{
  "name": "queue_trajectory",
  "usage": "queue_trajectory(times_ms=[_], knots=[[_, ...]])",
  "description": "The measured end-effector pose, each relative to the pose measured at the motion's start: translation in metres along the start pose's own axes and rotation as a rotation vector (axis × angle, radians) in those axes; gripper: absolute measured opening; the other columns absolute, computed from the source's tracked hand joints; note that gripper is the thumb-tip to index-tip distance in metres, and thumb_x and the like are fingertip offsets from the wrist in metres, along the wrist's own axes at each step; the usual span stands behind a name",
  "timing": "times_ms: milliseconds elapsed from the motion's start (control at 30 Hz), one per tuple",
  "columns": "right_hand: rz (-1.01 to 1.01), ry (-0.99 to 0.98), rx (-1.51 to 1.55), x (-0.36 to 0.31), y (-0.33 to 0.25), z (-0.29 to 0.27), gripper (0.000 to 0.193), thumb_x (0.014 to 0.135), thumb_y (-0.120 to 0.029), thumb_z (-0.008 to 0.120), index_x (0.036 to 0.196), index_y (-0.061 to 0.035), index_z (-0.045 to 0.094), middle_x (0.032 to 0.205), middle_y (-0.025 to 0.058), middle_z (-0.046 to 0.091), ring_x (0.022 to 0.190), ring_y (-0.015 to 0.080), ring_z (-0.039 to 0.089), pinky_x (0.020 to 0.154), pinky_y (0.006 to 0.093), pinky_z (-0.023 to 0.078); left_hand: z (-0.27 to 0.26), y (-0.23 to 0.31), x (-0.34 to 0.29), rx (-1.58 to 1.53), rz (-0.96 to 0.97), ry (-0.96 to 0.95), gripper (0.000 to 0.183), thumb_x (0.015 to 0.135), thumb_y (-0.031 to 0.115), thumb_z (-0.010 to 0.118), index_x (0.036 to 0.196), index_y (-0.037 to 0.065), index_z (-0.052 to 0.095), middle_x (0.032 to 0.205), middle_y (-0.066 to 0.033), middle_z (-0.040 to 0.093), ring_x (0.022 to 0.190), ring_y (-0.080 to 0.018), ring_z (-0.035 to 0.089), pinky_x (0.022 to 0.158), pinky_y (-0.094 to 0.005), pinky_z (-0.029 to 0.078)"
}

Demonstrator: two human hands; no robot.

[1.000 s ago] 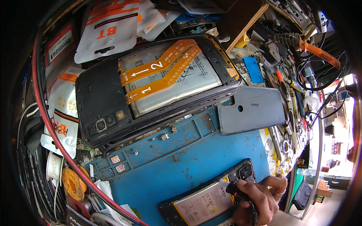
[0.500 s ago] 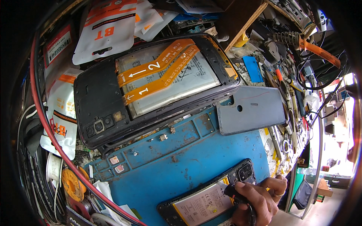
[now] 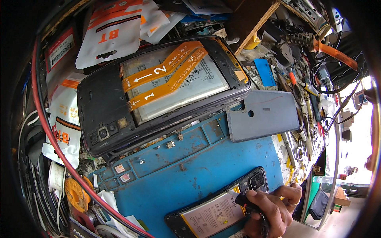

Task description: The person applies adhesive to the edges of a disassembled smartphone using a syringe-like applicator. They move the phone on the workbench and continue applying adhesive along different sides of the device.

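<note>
my right hand (image 3: 274, 210) grips a black tool (image 3: 246, 202), tip on the small phone (image 3: 218, 210). it lies on the blue mat (image 3: 214, 158). my left hand is out of view.

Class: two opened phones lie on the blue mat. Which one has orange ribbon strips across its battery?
The larger opened phone at the top, far from the right hand. Two orange strips cross its battery; the smaller phone under that hand shows none.
</note>
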State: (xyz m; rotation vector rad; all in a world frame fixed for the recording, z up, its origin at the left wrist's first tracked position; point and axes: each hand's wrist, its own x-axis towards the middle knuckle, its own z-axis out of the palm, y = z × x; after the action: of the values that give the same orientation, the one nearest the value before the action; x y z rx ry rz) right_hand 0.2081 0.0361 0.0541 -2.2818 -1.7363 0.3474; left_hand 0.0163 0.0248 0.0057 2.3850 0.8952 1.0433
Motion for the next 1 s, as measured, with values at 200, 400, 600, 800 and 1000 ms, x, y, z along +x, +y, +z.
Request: queue_trajectory(times_ms=[200, 400, 600, 800, 1000], knots=[[-0.034, 0.041, 0.024, 0.0, 0.004, 0.004, 0.038, 0.073, -0.017, 0.074, 0.109, -0.0165, 0.064, 0.088, -0.0049, 0.068, 0.091, 0.0154, 0.043, 0.094, 0.0478, 0.022, -0.006, 0.0, -0.004, -0.017, -0.009, -0.103, 0.025, 0.074, -0.003, 0.069, 0.096, 0.006, 0.073, 0.059, -0.0025, 0.047, 0.047, -0.0149, 0.048, 0.041, -0.0227, 0.038], [-0.057, 0.077, 0.0, -0.001, 0.006, 0.005, 0.035, 0.074, -0.012, 0.073, 0.108, -0.0146, 0.065, 0.088, -0.0029, 0.068, 0.092, 0.0173, 0.045, 0.096, 0.049, 0.021, -0.008, 0.002, -0.003, -0.011, -0.032, -0.132, 0.027, 0.075, -0.002, 0.067, 0.099, 0.008, 0.073, 0.06, -0.0023, 0.047, 0.048, -0.0151, 0.048, 0.041, -0.0233, 0.038], [-0.081, 0.146, 0.013, 0.0, 0.007, 0.009, 0.041, 0.067, -0.007, 0.072, 0.107, -0.0133, 0.065, 0.088, -0.0019, 0.069, 0.092, 0.0178, 0.046, 0.099, 0.0508, 0.018, -0.007, 0.003, -0.001, -0.01, -0.033, -0.12, 0.026, 0.074, -0.001, 0.069, 0.098, 0.009, 0.073, 0.06, -0.0019, 0.047, 0.048, -0.0151, 0.048, 0.041, -0.0236, 0.038], [-0.037, 0.145, 0.06, -0.002, 0.009, 0.01, 0.04, 0.066, -0.008, 0.07, 0.105, -0.0132, 0.065, 0.087, -0.0008, 0.069, 0.087, 0.0183, 0.047, 0.104, 0.0506, 0.013, -0.006, 0.002, 0.0, -0.008, -0.029, -0.117, 0.027, 0.075, -0.001, 0.067, 0.1, 0.008, 0.072, 0.061, -0.0019, 0.046, 0.048, -0.0151, 0.048, 0.041, -0.0239, 0.038], [-0.065, 0.183, -0.023, 0.0, 0.01, 0.011, 0.041, 0.064, -0.005, 0.069, 0.104, -0.0125, 0.066, 0.085, -0.0003, 0.069, 0.087, 0.0185, 0.047, 0.104, 0.0524, 0.014, -0.009, 0.001, 0.005, -0.066, -0.047, -0.156, 0.028, 0.077, -0.004, 0.063, 0.101, 0.006, 0.072, 0.061, -0.002, 0.046, 0.048, -0.0151, 0.047, 0.041, -0.0239, 0.039]])
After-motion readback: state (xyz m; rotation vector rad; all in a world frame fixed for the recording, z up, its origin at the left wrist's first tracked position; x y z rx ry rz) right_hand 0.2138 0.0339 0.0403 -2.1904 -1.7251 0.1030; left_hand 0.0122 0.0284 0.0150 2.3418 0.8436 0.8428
